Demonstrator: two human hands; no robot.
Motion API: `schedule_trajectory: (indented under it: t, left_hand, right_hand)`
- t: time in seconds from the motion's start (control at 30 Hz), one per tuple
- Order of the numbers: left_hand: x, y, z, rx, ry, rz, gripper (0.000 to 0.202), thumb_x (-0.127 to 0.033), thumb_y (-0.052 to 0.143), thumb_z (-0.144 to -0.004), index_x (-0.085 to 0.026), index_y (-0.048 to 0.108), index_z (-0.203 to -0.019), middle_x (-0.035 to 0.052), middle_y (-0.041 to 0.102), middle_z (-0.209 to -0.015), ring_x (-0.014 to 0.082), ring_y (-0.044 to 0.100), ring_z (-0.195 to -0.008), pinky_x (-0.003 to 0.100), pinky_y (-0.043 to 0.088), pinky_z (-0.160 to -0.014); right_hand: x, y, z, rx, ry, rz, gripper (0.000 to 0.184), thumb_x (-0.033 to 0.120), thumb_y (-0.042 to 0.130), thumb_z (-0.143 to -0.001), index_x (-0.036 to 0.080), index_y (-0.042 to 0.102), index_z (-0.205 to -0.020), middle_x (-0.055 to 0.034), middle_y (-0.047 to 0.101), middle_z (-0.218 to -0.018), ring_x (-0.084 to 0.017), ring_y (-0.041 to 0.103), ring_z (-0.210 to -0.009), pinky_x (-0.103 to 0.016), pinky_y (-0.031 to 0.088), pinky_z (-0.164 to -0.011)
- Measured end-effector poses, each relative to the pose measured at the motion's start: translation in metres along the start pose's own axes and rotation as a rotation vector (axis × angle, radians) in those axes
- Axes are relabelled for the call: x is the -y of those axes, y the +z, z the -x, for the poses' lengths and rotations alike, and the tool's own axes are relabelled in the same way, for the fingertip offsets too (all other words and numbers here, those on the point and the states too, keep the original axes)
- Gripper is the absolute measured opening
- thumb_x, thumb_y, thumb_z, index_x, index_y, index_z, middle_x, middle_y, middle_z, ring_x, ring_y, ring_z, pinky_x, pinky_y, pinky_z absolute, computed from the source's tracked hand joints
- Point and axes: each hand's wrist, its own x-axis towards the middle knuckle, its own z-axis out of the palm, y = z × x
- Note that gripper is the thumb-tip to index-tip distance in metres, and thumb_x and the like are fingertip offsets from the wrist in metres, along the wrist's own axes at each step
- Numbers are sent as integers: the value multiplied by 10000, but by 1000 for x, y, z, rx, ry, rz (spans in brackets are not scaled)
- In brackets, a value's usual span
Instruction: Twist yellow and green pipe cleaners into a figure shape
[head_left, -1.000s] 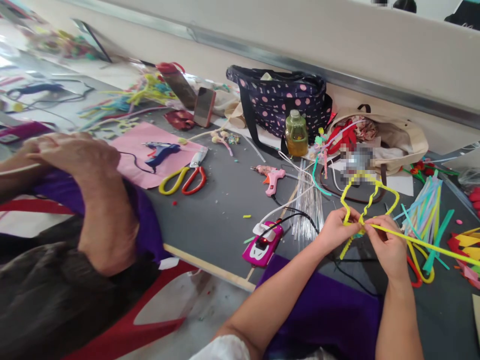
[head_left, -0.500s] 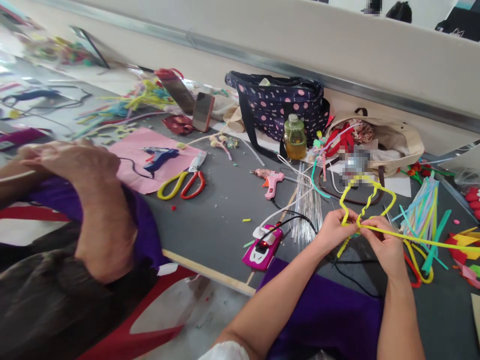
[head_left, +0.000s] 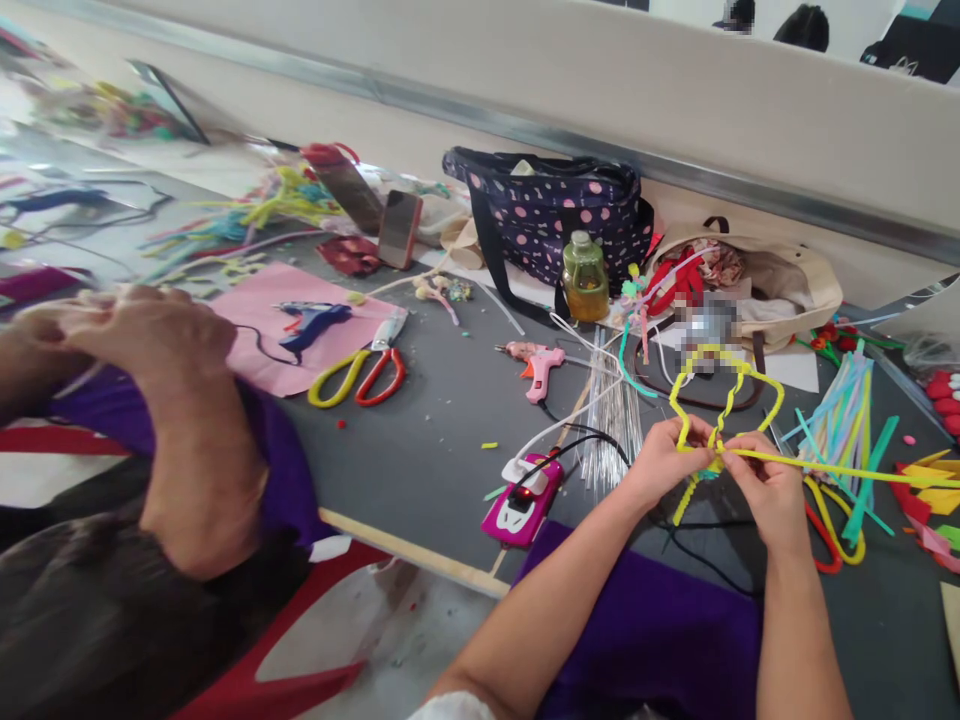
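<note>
My left hand (head_left: 679,455) is closed on a yellow pipe cleaner shape (head_left: 729,395), pinching it near its lower crossing. Its bent outline stands above my fingers, with a twisted strand down the middle and a short tail below. My right hand (head_left: 763,475) pinches beside the same crossing, where a straight yellow pipe cleaner (head_left: 862,470) runs off to the right edge. A bit of teal shows under the fingertips. Just below my right hand lie scissors with red and yellow handles (head_left: 847,530), partly hidden by my hand.
A pink glue gun (head_left: 541,368), thin wires (head_left: 611,420) and a magenta power strip (head_left: 523,500) lie left of my hands. Pipe cleaners (head_left: 844,400) are bundled at right. Behind stand a green bottle (head_left: 585,275) and a dotted bag (head_left: 555,215). A co-worker's hands (head_left: 142,325) are at left.
The view has shifted slightly. Both my hands keep their pinch on the yellow pipe cleaner shape, with little visible movement.
</note>
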Motion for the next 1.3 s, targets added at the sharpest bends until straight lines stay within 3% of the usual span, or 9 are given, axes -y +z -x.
schedule_trajectory:
  t: [0.3, 0.53, 0.73, 0.97, 1.3]
  left_hand:
    - [-4, 2, 2, 11, -12, 49, 201, -217, 753, -618, -125, 649, -763, 3, 619, -702, 90, 532, -625, 222, 413, -634]
    - [-8, 1, 4, 50, -19, -25, 205, -195, 724, -628, -135, 673, -817, 20, 628, -759, 114, 550, -696, 224, 424, -666]
    - [-8, 1, 3, 10, -25, -12, 171, -249, 755, -646, -141, 666, -745, 5, 607, -722, 99, 524, -660, 212, 404, -640]
    - [-3, 0, 3, 39, -73, 5, 257, -330, 808, -638, -136, 685, -754, 17, 632, -718, 103, 545, -639, 222, 409, -630]
    - [1, -1, 2, 13, -103, 78, 229, -271, 827, -610, -139, 678, -724, 15, 650, -733, 97, 551, -640, 218, 417, -649]
  right_hand:
    - [3, 3, 2, 35, 59, -130, 162, 357, 640, -825, 202, 689, -827, -20, 598, -816, -155, 549, -723, -245, 438, -602]
    - [6, 0, 4, 69, 25, -124, 151, 335, 617, -854, 206, 696, -857, -30, 610, -840, -169, 572, -768, -254, 450, -622]
    - [8, -1, 6, 64, -8, -110, 205, 322, 550, -908, 205, 713, -866, -49, 637, -878, -184, 596, -854, -278, 466, -729]
    - [6, 1, 7, -17, 97, -104, 196, 365, 612, -867, 202, 715, -830, -33, 655, -805, -168, 591, -748, -259, 457, -665]
    - [10, 3, 6, -66, 234, -289, 223, 409, 671, -802, 186, 681, -814, -7, 648, -701, -131, 549, -625, -223, 433, -565]
